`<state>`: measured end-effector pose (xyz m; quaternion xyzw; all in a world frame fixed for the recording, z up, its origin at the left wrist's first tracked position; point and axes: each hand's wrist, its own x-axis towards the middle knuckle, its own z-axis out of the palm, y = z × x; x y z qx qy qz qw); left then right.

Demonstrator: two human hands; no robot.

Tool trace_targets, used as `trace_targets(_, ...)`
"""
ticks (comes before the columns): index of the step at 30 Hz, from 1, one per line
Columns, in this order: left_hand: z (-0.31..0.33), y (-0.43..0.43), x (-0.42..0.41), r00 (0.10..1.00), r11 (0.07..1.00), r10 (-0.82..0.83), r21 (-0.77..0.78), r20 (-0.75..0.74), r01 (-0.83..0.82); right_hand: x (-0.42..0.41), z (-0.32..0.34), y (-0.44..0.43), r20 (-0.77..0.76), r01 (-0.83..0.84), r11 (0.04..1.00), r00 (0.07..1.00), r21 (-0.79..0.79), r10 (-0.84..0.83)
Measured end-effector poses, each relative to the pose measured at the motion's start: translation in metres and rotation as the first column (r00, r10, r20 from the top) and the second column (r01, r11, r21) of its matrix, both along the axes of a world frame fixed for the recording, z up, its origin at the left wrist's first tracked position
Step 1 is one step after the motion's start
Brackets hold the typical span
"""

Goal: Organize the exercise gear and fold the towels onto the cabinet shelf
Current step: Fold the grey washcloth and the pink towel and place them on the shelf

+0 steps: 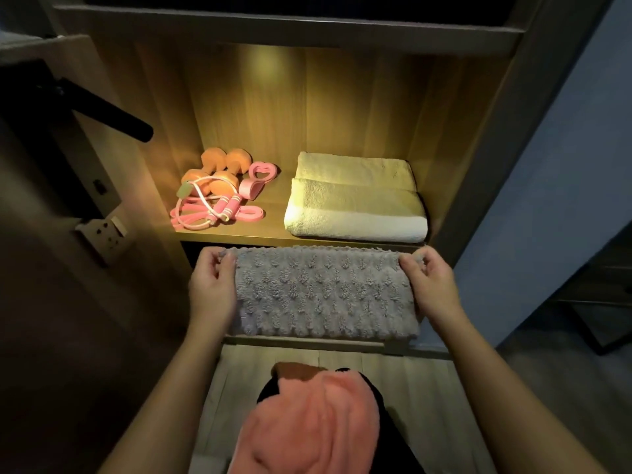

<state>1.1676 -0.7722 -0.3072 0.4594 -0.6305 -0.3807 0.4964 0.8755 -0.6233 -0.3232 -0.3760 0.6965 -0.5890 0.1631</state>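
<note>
While the left hand (212, 285) pinches the left end of the folded grey towel (321, 292) and the right hand (432, 285) pinches its right end, the towel hangs just near of the lit cabinet shelf (275, 230). On the shelf: 2 orange dumbbells (222, 162) and a pink jump rope (234, 203) at left, a folded white towel (355, 203) at right. A pink towel (307, 422) lies nearest.

Dim room: wood-grain cabinet (260, 107) lit warm yellow from a glow (263, 68) at upper centre, black door handle (113, 112) at upper left, wall socket (106, 234) below it, blue-grey wall (547, 165) at right, pale plank floor (417, 381) along the bottom.
</note>
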Motion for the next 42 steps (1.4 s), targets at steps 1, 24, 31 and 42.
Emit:
trace_targets(1,-0.001,0.006,-0.003,0.998,0.997,0.048,-0.054,0.028,-0.047,0.005,-0.001,-0.002,-0.021,0.046,0.999,0.999,-0.018,-0.046)
trace_targets(24,-0.026,0.019,0.008,0.985,0.979,0.158,-0.138,0.066,-0.148,0.041,-0.003,-0.001,-0.199,0.251,0.968,0.95,0.031,-0.24)
trace_targets(31,-0.014,0.003,0.007,0.989,0.974,0.108,0.187,0.098,-0.125,0.021,0.006,0.015,0.787,-0.416,0.894,0.602,0.168,0.133)
trace_targets(42,-0.027,0.017,0.001,0.998,0.857,-0.066,0.513,0.012,0.051,0.037,-0.014,0.0,0.085,0.011,0.962,0.996,0.274,-0.036)
